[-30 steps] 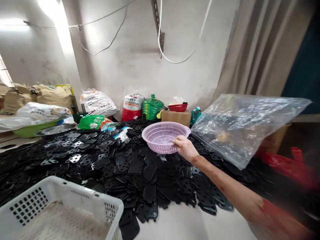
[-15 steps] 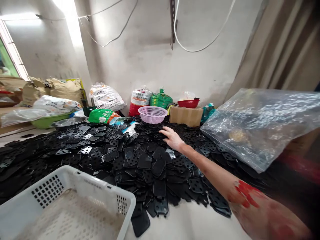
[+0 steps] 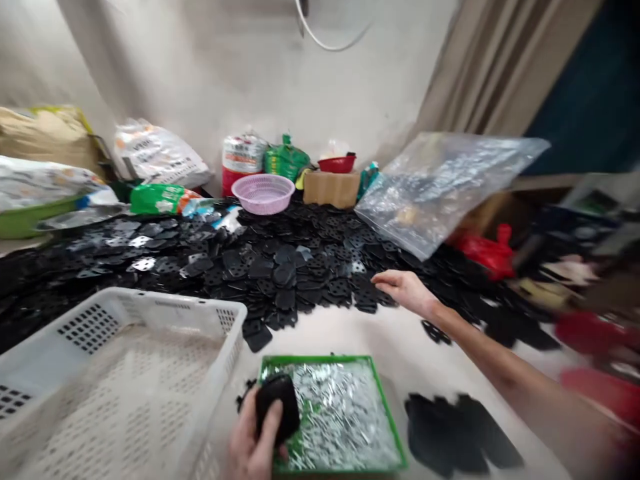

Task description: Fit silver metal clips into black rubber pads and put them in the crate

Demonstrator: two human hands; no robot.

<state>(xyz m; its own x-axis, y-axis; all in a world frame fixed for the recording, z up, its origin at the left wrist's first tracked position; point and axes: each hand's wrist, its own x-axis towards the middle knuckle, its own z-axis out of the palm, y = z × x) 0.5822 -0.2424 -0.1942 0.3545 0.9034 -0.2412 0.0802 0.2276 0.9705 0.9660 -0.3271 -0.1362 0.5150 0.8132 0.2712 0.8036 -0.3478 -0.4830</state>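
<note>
**Left hand (image 3: 250, 437) closed, right hand (image 3: 406, 291) open**

Our left hand grips a black rounded plate (image 3: 277, 407), its fingers curled around the lower part and its long axis tilted up from the grip, over the left edge of a green-rimmed tray (image 3: 325, 359) heaped with silvery metal pieces (image 3: 345, 417). We cannot see whether the plate touches them. Our right hand is nearer the heap of black perforated plates (image 3: 285, 280). Its fingers (image 3: 383, 279) are released and lightly spread, pointing left along the forearm's line, with the heap's near edge just ahead and below. A flat group of black plates (image 3: 460, 433) lies on the pale table (image 3: 350, 333) to the right of the tray, and a single black plate (image 3: 258, 339) sits at the heap's near edge. A white perforated plastic crate (image 3: 125, 297) stands to the left. Beyond the heap are a pink plastic basket (image 3: 263, 193), a clear plastic bag (image 3: 440, 193), a cardboard box (image 3: 331, 189) and a red bowl (image 3: 336, 163). A white-and-red sack (image 3: 244, 160) and a white sack (image 3: 157, 153) carry printing, but the view is too blurred to read any brand or label.
</note>
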